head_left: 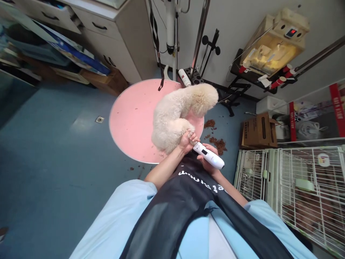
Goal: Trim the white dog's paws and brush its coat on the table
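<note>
A curly cream-white dog (172, 115) is on the round pink table (132, 118), its head at the right edge of the tabletop. My left hand (186, 142) is closed around one of the dog's paws at the table's near edge. In my right hand (207, 163) is a white clipper (209, 155), its front end at the held paw. The fingers of my right hand wrap the clipper from both sides. Whether the blade touches the paw is too small to tell.
Brown hair clumps (219, 144) lie on the floor to the right. White wire cages (304, 190) stand at the lower right, a cardboard box (257, 131) behind them. A black strap (161, 75) hangs over the table's back edge, near a white bottle (184, 77).
</note>
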{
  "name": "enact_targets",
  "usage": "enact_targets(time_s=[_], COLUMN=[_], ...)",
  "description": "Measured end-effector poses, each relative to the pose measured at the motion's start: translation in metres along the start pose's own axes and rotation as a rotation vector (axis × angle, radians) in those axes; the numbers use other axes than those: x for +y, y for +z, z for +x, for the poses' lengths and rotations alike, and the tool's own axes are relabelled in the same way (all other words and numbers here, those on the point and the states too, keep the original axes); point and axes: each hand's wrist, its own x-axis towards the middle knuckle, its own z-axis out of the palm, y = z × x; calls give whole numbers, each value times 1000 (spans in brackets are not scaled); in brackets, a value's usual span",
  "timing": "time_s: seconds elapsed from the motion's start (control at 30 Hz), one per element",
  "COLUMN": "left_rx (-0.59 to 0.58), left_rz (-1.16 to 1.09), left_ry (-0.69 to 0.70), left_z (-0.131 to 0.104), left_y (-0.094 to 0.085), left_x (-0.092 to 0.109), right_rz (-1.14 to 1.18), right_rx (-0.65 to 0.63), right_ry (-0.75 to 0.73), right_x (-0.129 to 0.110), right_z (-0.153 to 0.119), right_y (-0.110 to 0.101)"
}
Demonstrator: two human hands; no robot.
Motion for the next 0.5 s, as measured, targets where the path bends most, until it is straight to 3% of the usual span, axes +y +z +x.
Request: enact_targets(time_s=[0.3,0.5], left_rx=[-2,33], left_rz=[2,-25], left_ry=[-7,-64], left_z=[-5,-9], left_y=[11,23], left_x=[3,7], right_rz=[21,-84], right_rx=[-26,-212], right_ry=[-92,-212], right_x=[-9,-17], right_z=[11,12], right_y=[-2,-14])
